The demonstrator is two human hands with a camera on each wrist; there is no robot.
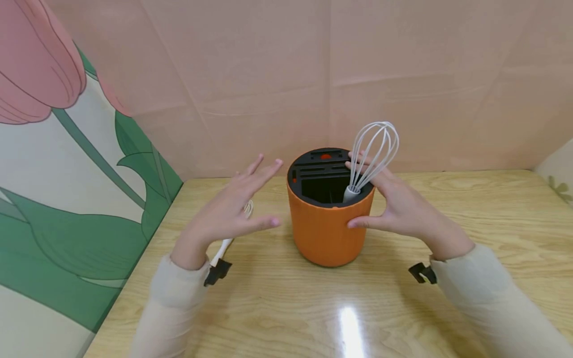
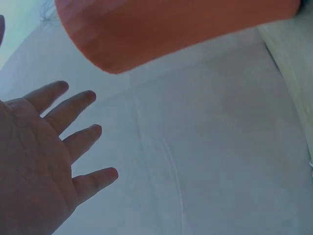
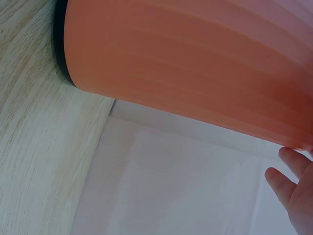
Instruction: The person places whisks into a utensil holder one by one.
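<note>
An orange utensil holder with a black slotted top stands upright on the table. A whisk leans out of its large opening, grey handle down and pale wire loops up to the right. My right hand is at the holder's right side, thumb against the front and fingers reaching behind the whisk by the rim. To the left, my left hand is spread with straight fingers, holding nothing; the left wrist view shows its palm apart from the holder. A second, smaller whisk lies on the table, partly hidden behind that hand.
The wood-grain table meets a pinkish cloth backdrop just behind the holder. At the left rises a panel with a painted tulip and green leaves. Black mounts sit at both sleeve cuffs.
</note>
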